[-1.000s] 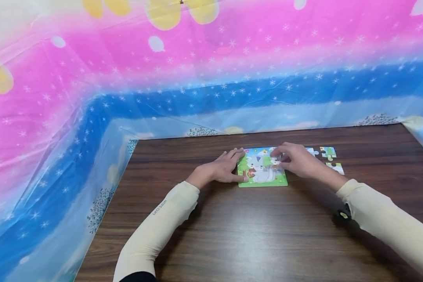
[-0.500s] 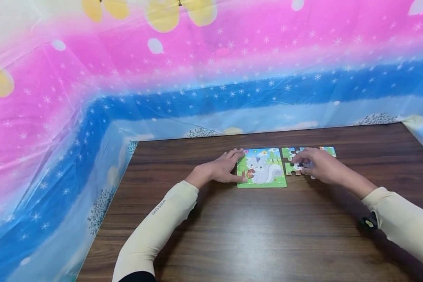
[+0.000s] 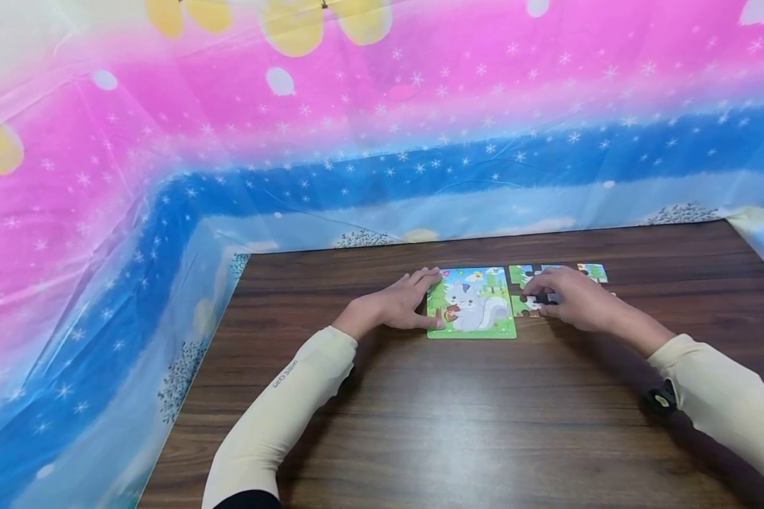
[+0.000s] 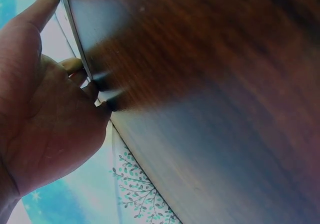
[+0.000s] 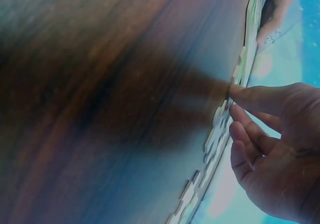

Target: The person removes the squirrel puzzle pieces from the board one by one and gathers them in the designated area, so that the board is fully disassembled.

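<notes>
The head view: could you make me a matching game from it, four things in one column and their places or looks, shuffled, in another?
Things:
1. left hand
2. right hand
3. picture board
4. tabletop

Places and looks:
A. dark brown, with wood grain
B. at the puzzle pieces
C. printed with a grey animal
D. at the board's left edge

Right pairs: 1-D, 2-B, 3-C, 4-A
</notes>
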Tool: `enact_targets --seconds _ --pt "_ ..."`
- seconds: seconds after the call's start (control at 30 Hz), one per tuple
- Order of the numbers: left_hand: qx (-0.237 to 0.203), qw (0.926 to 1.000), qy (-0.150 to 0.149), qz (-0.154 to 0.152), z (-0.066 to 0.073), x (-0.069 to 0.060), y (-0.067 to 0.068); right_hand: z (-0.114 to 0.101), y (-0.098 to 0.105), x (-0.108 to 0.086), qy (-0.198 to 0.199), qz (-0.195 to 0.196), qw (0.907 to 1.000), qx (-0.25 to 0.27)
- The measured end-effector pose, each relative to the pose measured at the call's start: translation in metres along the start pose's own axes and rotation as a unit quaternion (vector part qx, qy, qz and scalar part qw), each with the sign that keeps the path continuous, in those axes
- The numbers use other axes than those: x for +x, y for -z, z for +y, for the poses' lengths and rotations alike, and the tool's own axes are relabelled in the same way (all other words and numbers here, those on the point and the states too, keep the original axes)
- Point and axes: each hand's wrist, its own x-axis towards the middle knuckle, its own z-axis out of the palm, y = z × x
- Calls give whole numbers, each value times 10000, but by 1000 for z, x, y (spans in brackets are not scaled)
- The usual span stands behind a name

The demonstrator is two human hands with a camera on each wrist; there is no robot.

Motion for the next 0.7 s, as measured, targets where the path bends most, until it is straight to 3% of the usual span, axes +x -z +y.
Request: enact_targets --seconds 0.3,0.47,0.7 --pt "120 9999 0 60 0 1 -4 -27 -6 0 -22 82 10000 30" --pt "179 9998 74 92 2 1 -6 -50 -16 -3 -27 -140 9998 100" --pt "667 9968 333 303 10 3 -9 -69 -23 -3 -28 -432 9990 90"
